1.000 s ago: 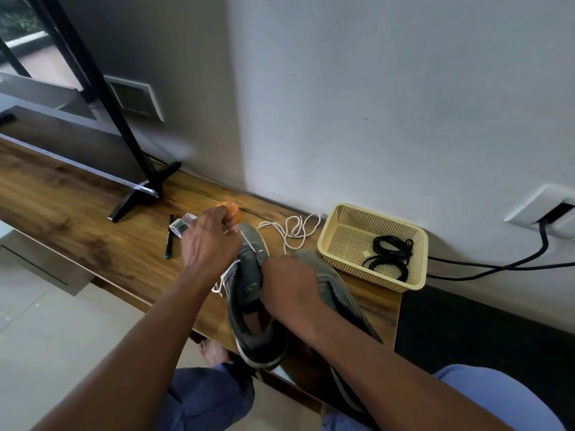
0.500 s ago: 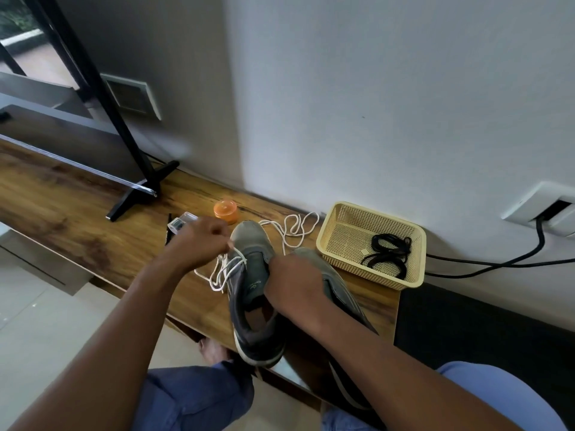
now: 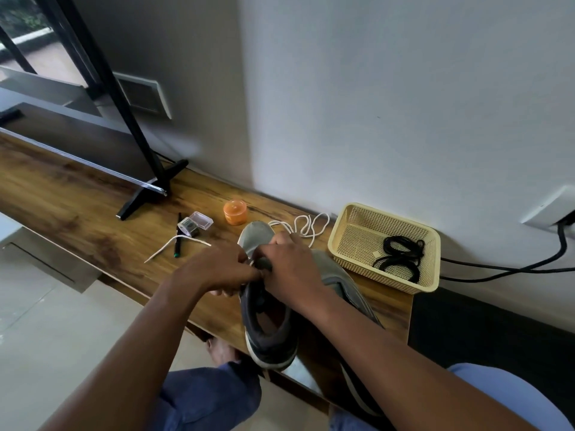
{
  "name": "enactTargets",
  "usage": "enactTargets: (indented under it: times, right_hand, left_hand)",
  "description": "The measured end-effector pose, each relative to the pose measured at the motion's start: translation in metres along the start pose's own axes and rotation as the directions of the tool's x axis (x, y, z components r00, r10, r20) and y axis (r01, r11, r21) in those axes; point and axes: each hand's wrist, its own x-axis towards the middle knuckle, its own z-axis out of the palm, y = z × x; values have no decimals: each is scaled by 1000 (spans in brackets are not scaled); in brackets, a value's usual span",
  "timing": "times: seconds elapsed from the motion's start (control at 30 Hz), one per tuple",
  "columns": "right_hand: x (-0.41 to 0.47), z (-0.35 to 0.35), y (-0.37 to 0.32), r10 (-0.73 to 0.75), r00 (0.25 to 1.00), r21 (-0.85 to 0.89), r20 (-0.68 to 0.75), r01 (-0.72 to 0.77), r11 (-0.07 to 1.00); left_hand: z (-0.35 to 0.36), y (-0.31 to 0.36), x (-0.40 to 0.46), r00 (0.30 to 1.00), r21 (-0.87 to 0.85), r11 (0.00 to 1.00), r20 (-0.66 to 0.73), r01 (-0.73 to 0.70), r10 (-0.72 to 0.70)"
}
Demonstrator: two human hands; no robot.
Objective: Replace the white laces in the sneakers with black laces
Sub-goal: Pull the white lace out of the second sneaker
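A grey sneaker lies on the wooden table with its toe toward the wall and its heel over the front edge. My left hand is at its eyelets and pinches the white lace there. My right hand grips the sneaker's upper at the dark tongue. One end of the white lace lies stretched on the table to the left, and loops of white lace sit behind the toe. A second grey sneaker lies under my right forearm. Black laces rest coiled in a cream basket.
An orange jar, a clear plastic box and a dark pen lie left of the sneaker. A black TV stand foot stands further left. Black cables run from a wall socket behind the basket.
My left hand pulled lace out to the left, then returned to the eyelets; a lace end now lies across the pen. My right hand slid up the sneaker toward the toe.
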Motion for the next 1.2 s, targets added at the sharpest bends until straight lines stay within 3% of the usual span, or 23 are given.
enactTargets:
  times: [0.17, 0.3, 0.53, 0.8, 0.9, 1.0, 1.2]
  right_hand:
    - [8, 7, -2, -21, 998, 41, -54, 23, 999]
    - [10, 12, -2, -35, 996, 59, -83, 40, 997]
    - [9, 17, 4, -114, 987, 42, -113, 119, 992]
    - [8, 9, 2, 12, 983, 252, -183, 34, 967]
    - [7, -2, 5, 116, 968, 431, -221, -9, 902]
    - [3, -20, 3, 229, 953, 681, -198, -34, 731]
    - [-2, -55, 5, 182, 971, 862, -157, 45, 505]
  left_hand:
    - [-3, 7, -8, 999, 81, 997, 32, -7, 5]
    - [-1, 10, -11, 999, 143, 990, -42, -9, 15]
    - [-1, 9, -12, 999, 98, 995, -44, -9, 14]
    - [7, 15, -8, 971, 90, 981, -187, 170, -150]
    - [6, 17, -6, 964, 101, 976, -206, 193, -170]
    - [5, 18, -7, 965, 94, 977, -201, 193, -172]
    - [6, 21, -9, 963, 69, 981, -216, 181, -163]
